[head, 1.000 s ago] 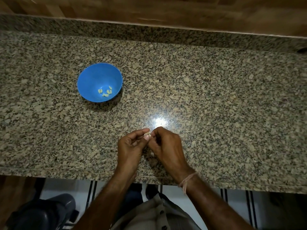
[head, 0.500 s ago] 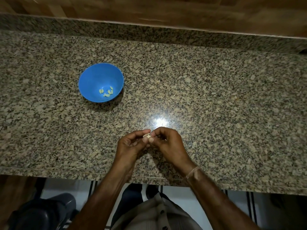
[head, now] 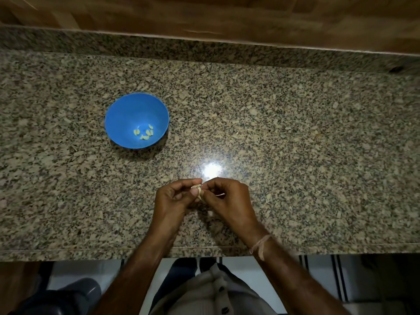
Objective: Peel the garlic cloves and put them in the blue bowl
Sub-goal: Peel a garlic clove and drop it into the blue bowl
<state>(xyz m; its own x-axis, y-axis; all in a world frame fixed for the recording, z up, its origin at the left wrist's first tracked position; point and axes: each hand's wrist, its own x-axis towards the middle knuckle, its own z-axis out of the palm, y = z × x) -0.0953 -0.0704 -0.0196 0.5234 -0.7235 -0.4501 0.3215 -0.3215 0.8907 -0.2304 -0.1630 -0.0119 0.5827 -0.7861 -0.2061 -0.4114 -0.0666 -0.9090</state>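
Note:
A small pale garlic clove (head: 198, 190) is pinched between both hands just above the granite counter, near its front edge. My left hand (head: 174, 201) grips it from the left with thumb and curled fingers. My right hand (head: 229, 201) pinches it from the right, and a thin strip of skin sticks out by its fingers. The blue bowl (head: 122, 114) stands on the counter to the far left of my hands, upright. Several peeled yellowish cloves (head: 143, 133) lie in its bottom.
The speckled granite counter (head: 295, 155) runs the full width, with a raised granite strip and a wooden wall behind it. A bright light reflection lies just beyond my hands. A dark grey bin (head: 68, 296) stands on the floor at the lower left.
Both hands stay together at the same spot on the counter. The fingers have shifted slightly on the clove, and more of its pale surface shows now. The bowl has not moved.

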